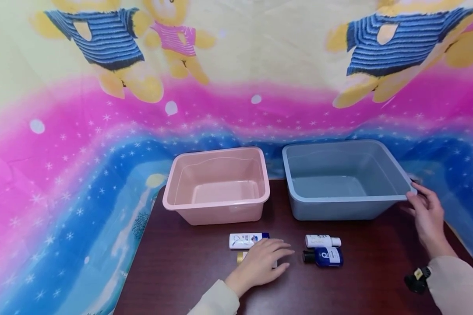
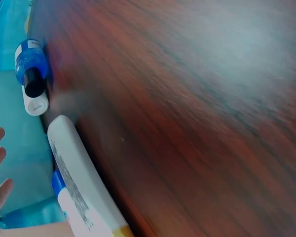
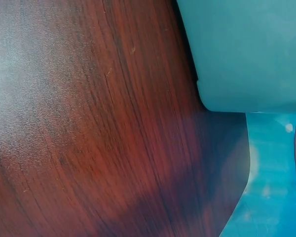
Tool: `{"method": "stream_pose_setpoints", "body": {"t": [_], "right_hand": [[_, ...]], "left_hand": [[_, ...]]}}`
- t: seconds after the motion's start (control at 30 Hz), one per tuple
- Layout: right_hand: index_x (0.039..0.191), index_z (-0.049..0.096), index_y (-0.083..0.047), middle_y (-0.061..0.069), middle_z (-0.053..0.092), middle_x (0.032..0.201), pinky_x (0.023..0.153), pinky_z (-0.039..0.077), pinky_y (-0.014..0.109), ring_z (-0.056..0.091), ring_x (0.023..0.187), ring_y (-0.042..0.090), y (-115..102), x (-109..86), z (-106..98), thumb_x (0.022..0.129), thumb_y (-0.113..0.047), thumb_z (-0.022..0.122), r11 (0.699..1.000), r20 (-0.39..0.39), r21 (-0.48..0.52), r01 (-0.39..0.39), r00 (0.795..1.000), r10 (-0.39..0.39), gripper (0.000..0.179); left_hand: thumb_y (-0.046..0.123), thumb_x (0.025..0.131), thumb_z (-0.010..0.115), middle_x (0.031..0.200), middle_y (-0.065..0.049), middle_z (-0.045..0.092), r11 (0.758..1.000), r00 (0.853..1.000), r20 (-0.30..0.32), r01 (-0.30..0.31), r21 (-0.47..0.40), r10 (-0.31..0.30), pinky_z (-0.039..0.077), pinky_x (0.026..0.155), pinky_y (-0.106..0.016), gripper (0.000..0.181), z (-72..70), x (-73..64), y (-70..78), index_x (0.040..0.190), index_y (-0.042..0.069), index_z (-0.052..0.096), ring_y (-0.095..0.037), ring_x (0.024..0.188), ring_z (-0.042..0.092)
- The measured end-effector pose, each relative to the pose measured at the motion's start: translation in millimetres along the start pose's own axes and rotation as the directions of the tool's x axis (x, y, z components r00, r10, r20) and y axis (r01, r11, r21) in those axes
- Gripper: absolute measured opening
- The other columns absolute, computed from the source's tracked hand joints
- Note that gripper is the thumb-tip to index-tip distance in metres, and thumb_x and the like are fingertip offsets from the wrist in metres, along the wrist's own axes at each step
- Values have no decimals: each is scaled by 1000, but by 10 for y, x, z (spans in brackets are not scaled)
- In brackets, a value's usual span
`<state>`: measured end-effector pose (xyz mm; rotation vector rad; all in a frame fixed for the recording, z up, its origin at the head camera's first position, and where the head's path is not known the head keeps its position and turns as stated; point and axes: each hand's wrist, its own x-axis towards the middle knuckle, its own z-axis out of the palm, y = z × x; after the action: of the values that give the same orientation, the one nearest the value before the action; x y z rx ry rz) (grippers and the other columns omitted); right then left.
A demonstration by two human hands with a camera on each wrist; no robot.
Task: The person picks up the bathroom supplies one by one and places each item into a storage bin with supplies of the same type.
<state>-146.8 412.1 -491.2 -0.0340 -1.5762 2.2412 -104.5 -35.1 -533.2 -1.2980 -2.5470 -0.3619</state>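
**While the left hand (image 1: 260, 262) spreads above a gold-capped bottle (image 1: 240, 257), the right hand (image 1: 429, 214) grips a blue tub (image 1: 339, 210)**

Where the bottom of the frame cuts in, pale sleeves (image 1: 217, 301) reach over a dark wooden table (image 1: 173, 280); a black gadget (image 1: 416, 282) sits beside the right cuff at lower right. Just below center, the left hand is loosely spread, fingers curled around nothing. It hides most of the gold-capped bottle; whether it touches it, I cannot tell. To the right of this hand lies a blue bottle (image 1: 329, 257) with a black cap, a white bottle (image 1: 318, 240) just behind it. Behind the gold-capped bottle lies a white tube (image 1: 242, 241) with a dark blue cap. Farther back, a pink tub (image 1: 224, 215) stands near center and the blue tub right of center, apart from it. At the right of the frame, the right hand's fingers are closed on the blue tub's near right rim corner. A bear-print cloth (image 1: 220, 103) fills the upper frame.
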Motion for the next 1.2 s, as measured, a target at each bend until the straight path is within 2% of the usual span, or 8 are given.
{"method": "stream_pose_setpoints", "body": {"t": [0.13, 0.27, 0.47, 0.6, 0.83, 1.07, 1.2], "right_hand": [[137, 56, -9, -5, 69, 108, 67, 55, 17, 67, 90, 1, 19, -13, 21, 100, 4, 51, 1000, -16, -4, 6, 1000, -6, 40], [138, 55, -8, -4, 68, 109, 67, 55, 18, 67, 91, 2, 31, -28, 44, 100, 4, 51, 1000, -39, 7, 18, 999, -18, 40], [135, 56, -8, -3, 69, 108, 65, 56, 18, 67, 89, 3, 54, -28, 96, 100, 4, 51, 999, -100, 29, 22, 995, -19, 38], [135, 57, -8, -3, 68, 108, 64, 56, 19, 68, 88, 3, 66, -22, 104, 99, 4, 52, 999, -120, 38, 22, 993, -17, 38], [135, 55, -6, 0, 66, 109, 65, 56, 19, 67, 88, 6, 92, -20, 104, 99, 3, 53, 997, -123, 69, 27, 992, -18, 37], [134, 56, -8, -1, 67, 106, 64, 55, 18, 66, 86, 4, 77, -19, 129, 99, 2, 55, 999, -197, 54, -5, 980, 15, 37], [136, 56, -8, -1, 65, 107, 65, 54, 17, 65, 87, 4, 80, -14, 166, 99, -1, 56, 1000, -232, 22, -19, 972, 24, 38]], "left_hand": [[37, 96, 63, 132, 9, 62, 1000, 1000, 27, -10, -24, 11, 40, 106, -34, 34, 18, 124, 32, 128, 27, 66, -10, 126, 52], [39, 98, 59, 134, 11, 59, 999, 998, 64, -17, -45, 20, 36, 108, -30, 35, 38, 232, 65, 131, 28, 65, -7, 127, 50], [38, 97, 62, 131, 13, 60, 997, 999, 47, -10, -82, 13, 34, 108, -24, 36, 77, 335, 141, 131, 28, 64, -3, 124, 50], [38, 97, 61, 131, 14, 60, 996, 998, 66, -10, -94, 16, 31, 109, -22, 36, 108, 389, 210, 132, 29, 63, -3, 125, 49], [40, 97, 61, 132, 15, 58, 998, 995, 91, -24, -57, 29, 31, 109, -21, 37, 217, 511, 348, 133, 32, 62, -3, 126, 49], [41, 94, 64, 132, 16, 58, 998, 996, 71, -56, -20, 57, 30, 109, -20, 38, 337, 621, 481, 131, 32, 63, -1, 126, 48], [42, 94, 64, 133, 16, 57, 998, 996, 68, -55, -21, 56, 29, 109, -19, 38, 386, 646, 523, 131, 33, 63, 1, 126, 47]]}}
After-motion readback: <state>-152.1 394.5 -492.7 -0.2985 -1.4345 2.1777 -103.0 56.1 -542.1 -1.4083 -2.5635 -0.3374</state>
